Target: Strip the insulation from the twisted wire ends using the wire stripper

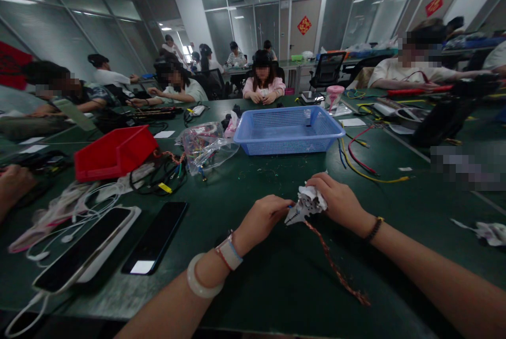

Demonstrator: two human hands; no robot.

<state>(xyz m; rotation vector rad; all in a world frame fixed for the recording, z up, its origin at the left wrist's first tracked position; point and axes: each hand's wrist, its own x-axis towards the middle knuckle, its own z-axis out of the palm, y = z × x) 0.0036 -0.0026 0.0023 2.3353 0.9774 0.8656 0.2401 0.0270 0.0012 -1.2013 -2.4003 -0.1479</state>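
My left hand (261, 221) and my right hand (338, 200) meet over the dark green table (276, 275), both pinching a crumpled wad of white paper or tape (307, 205). The wad wraps one end of a twisted red-brown braided cable (336, 268) that trails toward me across the table. My left fingers hold the wad's lower left tip; my right fingers curl over its top. A pale bangle and a watch sit on my left wrist, a dark bead bracelet on my right.
A blue mesh basket (288, 131) stands beyond my hands, with a clear bag of wires (205, 146) and a red bin (114, 153) to its left. Two phones (156, 236) lie near left. Loose yellow and red wires (363, 162) lie right. Several people sit around.
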